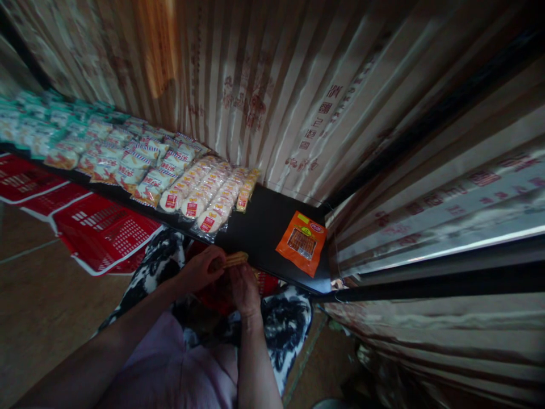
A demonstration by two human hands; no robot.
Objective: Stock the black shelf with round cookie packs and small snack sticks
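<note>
A thin yellowish packet (235,259) is held between both hands over the lap, at the front edge of the black shelf (266,227). My left hand (206,268) pinches its left end, with the fingers curled. My right hand (244,286) grips it from below near its right end. An orange snack packet (302,243) lies flat on the shelf to the right. Beyond my hands, rows of round white crackers in clear wrappers (206,221) lie on the shelf, with one yellow-wrapped packet (247,193) at their right end.
Blue-striped snack bags (149,184) and green bags (46,136) fill the shelf's left part. Red baskets (104,230) stand below its front edge. A printed curtain (264,85) hangs behind, with a dark bar (426,119) crossing at the right.
</note>
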